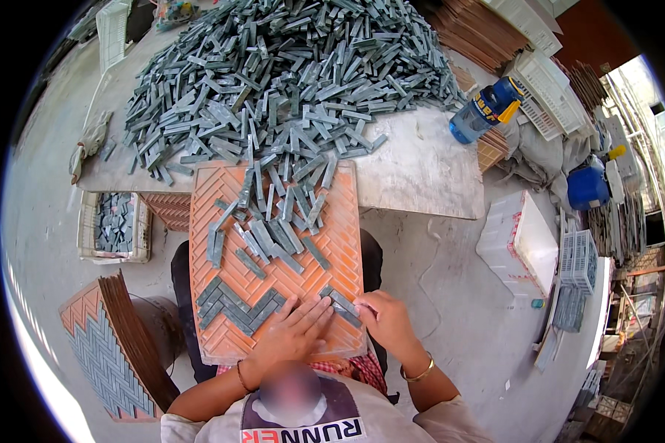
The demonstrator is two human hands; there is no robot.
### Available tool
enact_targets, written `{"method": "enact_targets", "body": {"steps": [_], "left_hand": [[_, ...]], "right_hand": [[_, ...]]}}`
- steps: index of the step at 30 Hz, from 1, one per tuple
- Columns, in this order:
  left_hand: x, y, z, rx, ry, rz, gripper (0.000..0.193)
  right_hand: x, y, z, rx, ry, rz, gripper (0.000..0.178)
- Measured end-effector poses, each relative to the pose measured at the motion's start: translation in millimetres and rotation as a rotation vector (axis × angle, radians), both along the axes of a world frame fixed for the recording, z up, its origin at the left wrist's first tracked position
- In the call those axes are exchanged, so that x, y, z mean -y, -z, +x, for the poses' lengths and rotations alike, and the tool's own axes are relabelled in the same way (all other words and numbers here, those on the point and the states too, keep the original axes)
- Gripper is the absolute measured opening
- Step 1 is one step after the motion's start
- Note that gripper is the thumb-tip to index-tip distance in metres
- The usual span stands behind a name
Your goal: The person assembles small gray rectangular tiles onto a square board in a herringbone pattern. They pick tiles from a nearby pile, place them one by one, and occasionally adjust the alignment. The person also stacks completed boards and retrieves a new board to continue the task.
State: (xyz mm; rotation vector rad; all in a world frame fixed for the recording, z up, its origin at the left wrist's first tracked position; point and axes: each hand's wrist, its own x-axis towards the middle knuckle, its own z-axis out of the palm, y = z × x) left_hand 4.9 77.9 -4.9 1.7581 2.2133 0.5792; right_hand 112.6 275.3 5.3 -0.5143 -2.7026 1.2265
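Note:
An orange tray with raised herringbone ridges lies in front of me. Grey-green stone strips fill its lower left in a zigzag pattern. My left hand lies flat over the tray's lower middle, fingers stretched, hiding the strips under it. Its fingertips reach a short group of strips at the lower right. At the tray's right edge, my right hand is closed, thumb and fingers pinched beside those strips' ends. Whatever it pinches is hidden. Loose strips lie jumbled across the tray's upper half.
A big heap of stone strips covers the table beyond the tray. A blue bottle stands at its right. On the floor are a crate of stone pieces, a stack of filled trays and a white box.

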Motion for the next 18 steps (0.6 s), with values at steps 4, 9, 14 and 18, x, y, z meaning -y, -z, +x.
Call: {"method": "enact_targets", "body": {"steps": [4,9,14,18], "left_hand": [[0,-1,0,0.017,-0.011,0.009,0.061],[-1,-4,0,0.027,-0.016,0.014,0.059],[-1,-2,1,0.026,-0.018,0.016,0.06],[-1,-3,1,0.025,-0.02,0.016,0.06]], "right_hand": [[3,-5,-6,-0.037,-0.065,0.086,0.016],[5,-8,-2,0.025,-0.077,0.087,0.018],[9,-10,-1,0.07,-0.023,0.128,0.018],[20,-10,-1,0.089,-0.002,0.138,0.02]]}}
